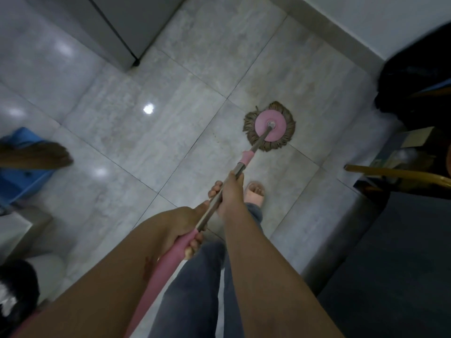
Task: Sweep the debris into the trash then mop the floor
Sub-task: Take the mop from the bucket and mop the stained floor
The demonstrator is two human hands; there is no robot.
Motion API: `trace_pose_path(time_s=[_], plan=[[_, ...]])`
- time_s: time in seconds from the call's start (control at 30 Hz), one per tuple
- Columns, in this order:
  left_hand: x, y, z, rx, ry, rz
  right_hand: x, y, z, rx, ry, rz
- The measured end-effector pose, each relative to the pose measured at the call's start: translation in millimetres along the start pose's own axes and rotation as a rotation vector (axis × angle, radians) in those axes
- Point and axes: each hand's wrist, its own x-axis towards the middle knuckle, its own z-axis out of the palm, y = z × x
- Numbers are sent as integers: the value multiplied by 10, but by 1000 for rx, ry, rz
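A spin mop with a round pink disc and brown fringe, the mop head (270,126), lies flat on the grey floor tiles (170,132) ahead of me. Its metal pole (246,160) slants back toward me and ends in a pink foam grip. My right hand (228,192) grips the bare metal pole partway down. My left hand (181,226) grips the pole lower, at the top of the pink grip. A broom's bristles (41,154) rest over a blue dustpan (23,176) at the left edge.
A grey cabinet corner (127,40) on a small foot stands at the upper left. Black bags (419,76) and a cardboard box (410,147) crowd the right wall, with a wooden stick (395,173) jutting out. My sandalled foot (255,193) stands behind the mop.
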Motion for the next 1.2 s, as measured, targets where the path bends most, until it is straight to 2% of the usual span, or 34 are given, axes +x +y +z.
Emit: trace_pose_path(time_s=[0.2,0.3,0.53,0.67,0.93,1.07,1.2], plan=[[36,414,327,-25,-38,-44,211,-496,-242,41,-9,-16],[-16,836,605,-114,-100,-64,387,-980,-396,59,27,-51],[255,2010,1409,-118,-106,-31,772,-2259,-838,108,110,-153],[325,2285,1618,-134,-125,-48,844,-2592,-973,109,101,-151],[171,1943,1235,-240,-65,47,783,-2192,-625,40,118,-145],[83,1354,892,-215,-69,31,693,-1565,-400,-53,89,-124],[-52,524,510,-287,-74,28,543,-715,-162,-186,45,-132]])
